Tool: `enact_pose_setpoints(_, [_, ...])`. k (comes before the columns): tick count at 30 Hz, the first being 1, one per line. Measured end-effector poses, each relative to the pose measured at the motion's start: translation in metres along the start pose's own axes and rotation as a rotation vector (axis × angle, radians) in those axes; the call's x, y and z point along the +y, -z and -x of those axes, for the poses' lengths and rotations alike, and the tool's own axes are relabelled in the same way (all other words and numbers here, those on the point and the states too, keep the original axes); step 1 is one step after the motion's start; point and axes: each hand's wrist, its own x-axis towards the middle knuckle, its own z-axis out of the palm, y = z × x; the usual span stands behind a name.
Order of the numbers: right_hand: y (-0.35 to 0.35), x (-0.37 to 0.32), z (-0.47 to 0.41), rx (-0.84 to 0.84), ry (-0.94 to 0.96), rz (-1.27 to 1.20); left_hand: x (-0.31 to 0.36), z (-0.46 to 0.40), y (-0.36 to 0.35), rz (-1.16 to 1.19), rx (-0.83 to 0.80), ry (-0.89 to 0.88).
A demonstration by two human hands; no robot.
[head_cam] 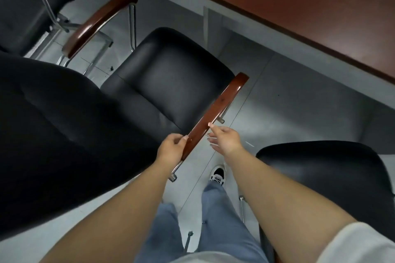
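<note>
Wooden armrest [215, 113] | left hand [170, 149] grips, fingertips hidden | right hand [224, 139] touches

Head camera looks steeply down, close above the hands [198, 143].

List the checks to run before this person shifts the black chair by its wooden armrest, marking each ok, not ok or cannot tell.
1. The left hand grips the armrest at its near end: ok.
2. The right hand grips the armrest too: not ok; it is open and only one fingertip touches the wood.
3. The shoe is apart from the chair's metal leg: ok.
4. The neighbouring chair is apart from the armrest: ok.
5. The armrest is firmly fixed: cannot tell.
</note>
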Motion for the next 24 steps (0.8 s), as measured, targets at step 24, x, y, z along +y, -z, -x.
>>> enact_pose_setpoints(24, [-0.13, 0.147, 0.297, 0.151, 0.402, -0.247, -0.136, 0.18, 0.186, 0.427, -0.262, -0.318])
